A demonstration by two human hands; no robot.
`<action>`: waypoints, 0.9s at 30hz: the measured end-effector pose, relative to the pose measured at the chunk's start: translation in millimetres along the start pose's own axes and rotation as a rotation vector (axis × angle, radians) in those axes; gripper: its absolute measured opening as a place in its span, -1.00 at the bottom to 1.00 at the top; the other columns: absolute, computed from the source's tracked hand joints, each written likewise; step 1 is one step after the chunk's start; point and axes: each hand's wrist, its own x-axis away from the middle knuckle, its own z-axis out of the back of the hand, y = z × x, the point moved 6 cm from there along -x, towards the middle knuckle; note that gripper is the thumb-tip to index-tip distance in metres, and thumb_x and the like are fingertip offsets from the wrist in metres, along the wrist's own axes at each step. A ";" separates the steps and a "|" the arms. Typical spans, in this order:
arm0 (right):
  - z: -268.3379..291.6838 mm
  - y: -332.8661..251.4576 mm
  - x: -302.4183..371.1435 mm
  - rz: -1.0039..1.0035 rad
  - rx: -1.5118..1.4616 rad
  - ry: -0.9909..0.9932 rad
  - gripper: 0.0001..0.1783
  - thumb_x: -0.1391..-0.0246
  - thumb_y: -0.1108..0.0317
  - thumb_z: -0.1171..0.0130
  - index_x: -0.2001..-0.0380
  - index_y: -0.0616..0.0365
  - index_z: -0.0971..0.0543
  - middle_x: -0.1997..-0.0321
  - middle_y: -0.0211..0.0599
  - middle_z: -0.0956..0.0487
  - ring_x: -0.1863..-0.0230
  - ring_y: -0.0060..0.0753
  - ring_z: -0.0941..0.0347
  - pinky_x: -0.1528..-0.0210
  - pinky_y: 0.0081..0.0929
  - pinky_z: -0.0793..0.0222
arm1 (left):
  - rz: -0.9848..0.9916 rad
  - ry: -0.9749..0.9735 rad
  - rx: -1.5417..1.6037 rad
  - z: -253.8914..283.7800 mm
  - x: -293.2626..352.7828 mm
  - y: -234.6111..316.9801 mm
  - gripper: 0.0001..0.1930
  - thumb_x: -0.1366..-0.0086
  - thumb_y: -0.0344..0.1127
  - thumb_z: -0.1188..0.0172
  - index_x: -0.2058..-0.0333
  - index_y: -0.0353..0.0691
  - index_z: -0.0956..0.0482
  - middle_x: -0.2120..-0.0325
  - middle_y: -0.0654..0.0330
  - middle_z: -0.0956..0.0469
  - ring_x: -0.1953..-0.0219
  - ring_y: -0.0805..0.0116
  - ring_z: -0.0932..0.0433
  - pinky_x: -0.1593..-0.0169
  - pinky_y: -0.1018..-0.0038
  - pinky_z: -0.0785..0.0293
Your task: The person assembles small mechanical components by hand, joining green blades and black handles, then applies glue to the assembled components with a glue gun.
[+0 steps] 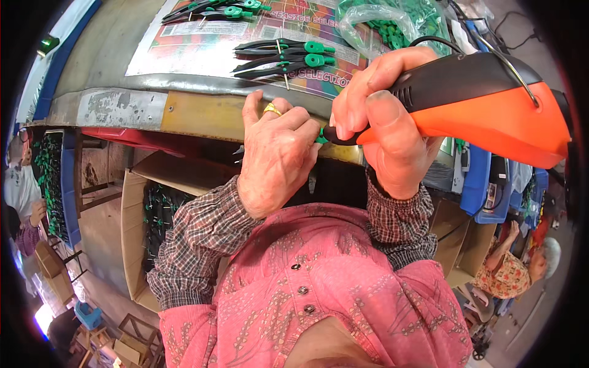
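Observation:
My right hand grips an orange-and-black electric screwdriver, its thick body pointing to the right. The narrow black nose of the tool meets a small green plastic end just beside my left hand. That left hand, with a gold ring, is closed at the table's front edge around a part whose green end shows; dark tips stick out on its other side. Most of this part is hidden by my fingers. Beyond my hands, several black pieces with green heads lie side by side on the table, with thin pins across them.
A printed sheet covers part of the metal-topped table. A clear bag of green parts lies at the far right. Below the edge stands a cardboard box of black-and-green pieces. Blue crates and another person are at right.

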 end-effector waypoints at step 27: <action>4.1 -4.6 5.1 -0.034 -0.171 -0.033 -0.49 -0.04 0.12 -0.33 0.17 0.19 -0.31 0.56 -0.30 -0.41 0.57 -0.43 -0.38 0.45 -0.40 -0.39 | -0.081 0.020 -0.126 0.6 -1.3 6.4 -0.92 0.03 -0.41 -0.23 0.52 -0.16 -0.49 0.51 0.22 -0.37 0.24 0.19 -0.45 -0.23 -0.13 -0.08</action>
